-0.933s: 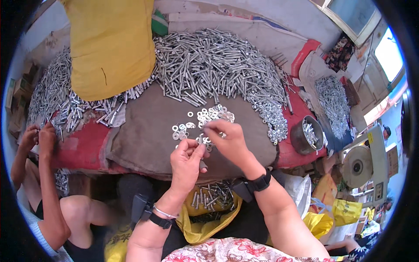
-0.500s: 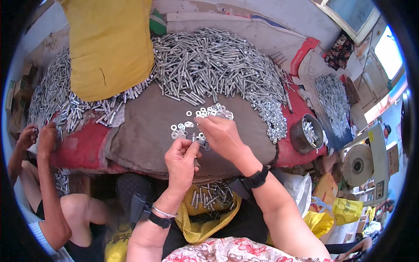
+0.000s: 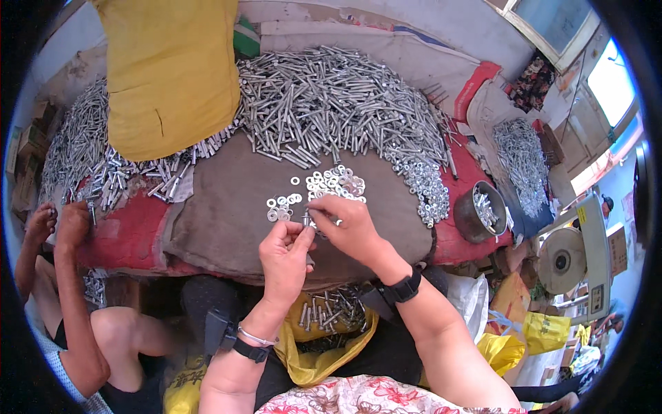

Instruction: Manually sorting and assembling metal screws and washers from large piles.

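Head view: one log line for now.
left hand: holds bolt | right hand: at bolt's exposed end, contact unclear | washers: loose beyond hands | bolt pile: behind washers

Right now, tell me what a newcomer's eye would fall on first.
Likely the heap of silver bolts across the far side, with a yellow sack over its left part. Nearer, at centre, the left hand holds a metal piece beside the right hand, near a cluster of washers.

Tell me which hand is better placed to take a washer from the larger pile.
Probably the right hand: it is beside the larger washer pile, though its fingertips are by the bolt. The left hand grips that bolt, farther from the pile.
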